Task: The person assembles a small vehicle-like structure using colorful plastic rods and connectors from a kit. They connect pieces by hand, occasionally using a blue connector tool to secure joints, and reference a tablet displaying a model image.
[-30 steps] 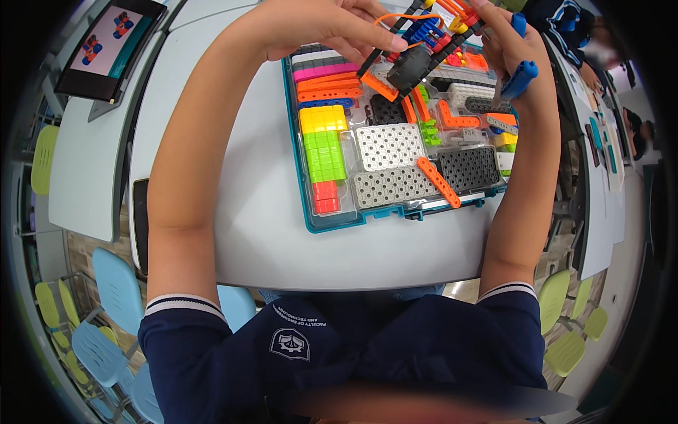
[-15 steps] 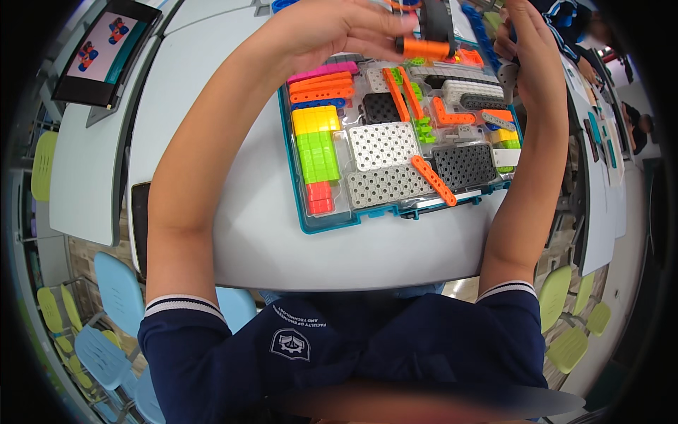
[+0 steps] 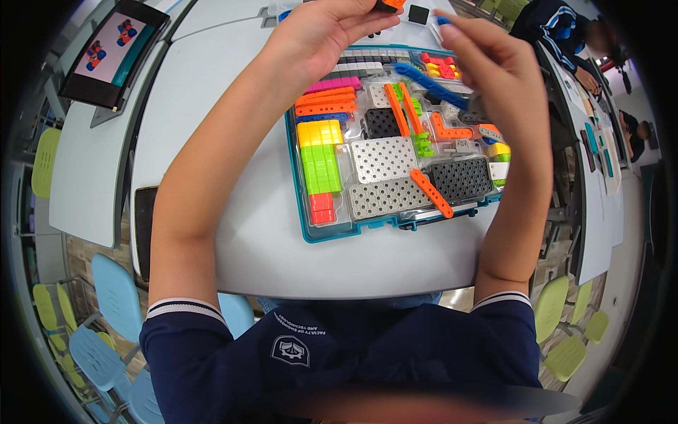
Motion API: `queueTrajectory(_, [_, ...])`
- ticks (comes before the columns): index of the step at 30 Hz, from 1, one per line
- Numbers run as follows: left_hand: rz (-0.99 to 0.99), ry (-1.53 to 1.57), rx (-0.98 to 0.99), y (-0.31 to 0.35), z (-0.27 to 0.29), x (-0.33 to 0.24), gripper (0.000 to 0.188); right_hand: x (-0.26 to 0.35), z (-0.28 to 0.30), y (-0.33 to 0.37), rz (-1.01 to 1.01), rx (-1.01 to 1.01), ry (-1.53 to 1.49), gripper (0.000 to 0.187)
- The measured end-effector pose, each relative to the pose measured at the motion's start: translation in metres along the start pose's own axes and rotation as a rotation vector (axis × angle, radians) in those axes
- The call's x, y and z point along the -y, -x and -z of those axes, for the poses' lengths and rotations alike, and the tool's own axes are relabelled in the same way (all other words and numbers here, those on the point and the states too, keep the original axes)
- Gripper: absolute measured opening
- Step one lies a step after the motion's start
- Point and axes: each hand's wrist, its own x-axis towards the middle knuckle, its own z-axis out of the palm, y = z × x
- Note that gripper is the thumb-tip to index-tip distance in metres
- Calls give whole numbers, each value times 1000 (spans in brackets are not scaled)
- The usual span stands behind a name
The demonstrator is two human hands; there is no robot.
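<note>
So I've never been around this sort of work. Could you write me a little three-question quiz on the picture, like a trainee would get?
1. Multiple choice: what colour is the strip lying slantwise over the edge of the grey plate?
A) pink B) orange C) blue
2. True or false: the green blocks sit between the yellow blocks and the red blocks.
3. Short answer: which of the person's hands has the blue-handled tool?

Key: 1. B. 2. True. 3. The right hand.
</note>
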Motion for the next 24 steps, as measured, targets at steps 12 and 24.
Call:
queueTrajectory(12, [-2, -44, -23, 9, -11, 11, 31, -17, -38, -2, 278, -165, 192, 26])
queueTrajectory(24, [-109, -61, -41, 10, -11, 23, 23, -1, -46, 6, 142, -116, 141, 28])
